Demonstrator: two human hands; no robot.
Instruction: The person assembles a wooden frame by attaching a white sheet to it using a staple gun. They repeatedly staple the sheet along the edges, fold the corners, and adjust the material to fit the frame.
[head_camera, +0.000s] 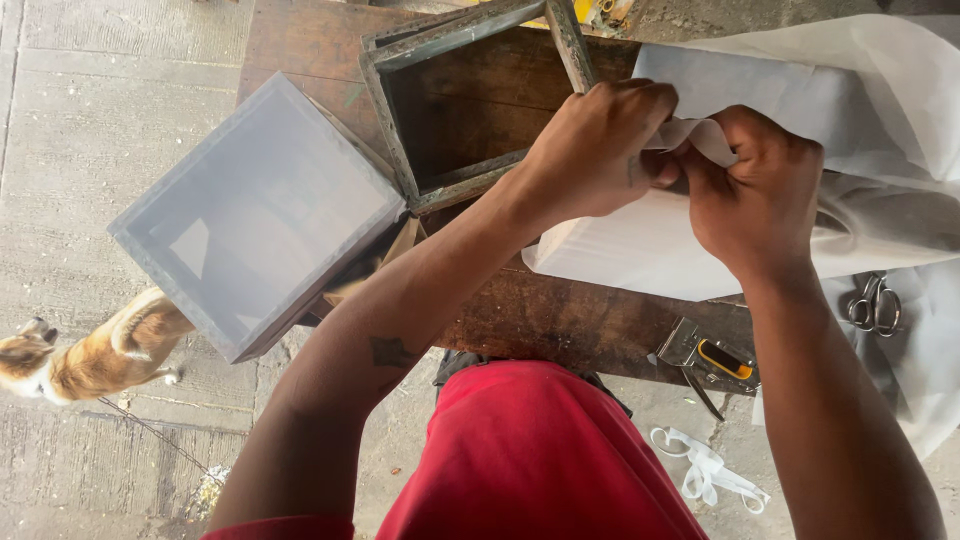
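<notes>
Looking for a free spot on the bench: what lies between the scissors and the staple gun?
In the head view, the stretch between the scissors and the staple gun holds only white cloth draped over the table edge; the person's right forearm crosses above it.

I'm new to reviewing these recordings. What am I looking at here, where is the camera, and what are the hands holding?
There is no machine here: a person works with two bare hands, and the single camera sits on their head, looking down past their red clothing.

The left hand and right hand are both closed on a fold of white fabric, pinching it between them over a dark wooden table.

Also on the table: an open wooden frame with nothing stretched over it, a second frame covered in pale mesh that overhangs the table edge, a staple gun and scissors.

On the concrete floor below, a tan and white dog stands at the left, and white fabric scraps lie near the person's feet.
</notes>
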